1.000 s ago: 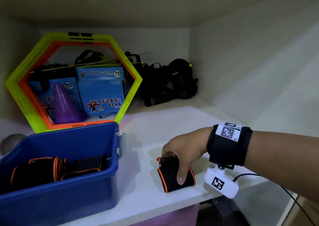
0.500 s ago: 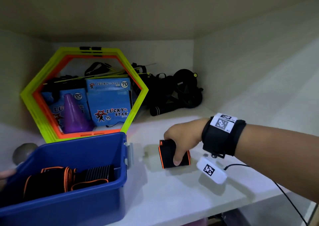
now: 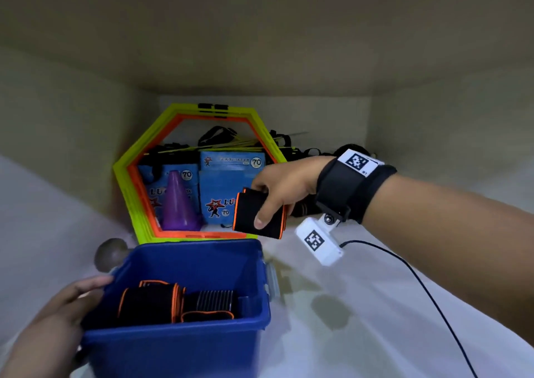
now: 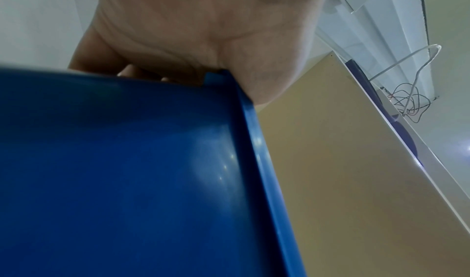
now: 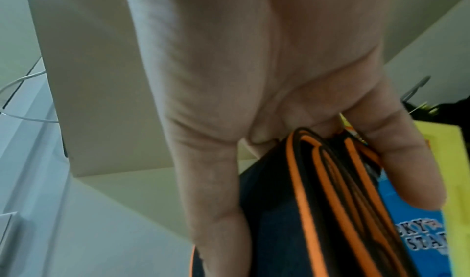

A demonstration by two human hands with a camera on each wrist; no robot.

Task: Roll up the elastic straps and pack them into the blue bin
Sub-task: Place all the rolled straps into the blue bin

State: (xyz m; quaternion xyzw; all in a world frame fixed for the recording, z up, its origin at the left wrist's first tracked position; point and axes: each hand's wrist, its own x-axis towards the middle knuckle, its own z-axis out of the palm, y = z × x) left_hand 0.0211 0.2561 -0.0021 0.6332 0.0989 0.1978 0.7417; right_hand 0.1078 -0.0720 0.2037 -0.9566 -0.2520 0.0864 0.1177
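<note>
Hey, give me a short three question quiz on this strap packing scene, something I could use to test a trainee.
1. True or false: the right hand holds a rolled strap above the shelf.
2. What does the left hand touch? A) purple cone B) blue bin's rim C) hexagon frame
3. Fill in: the straps' trim is ____.

Key: 1 true. 2 B, the blue bin. 3 orange.
</note>
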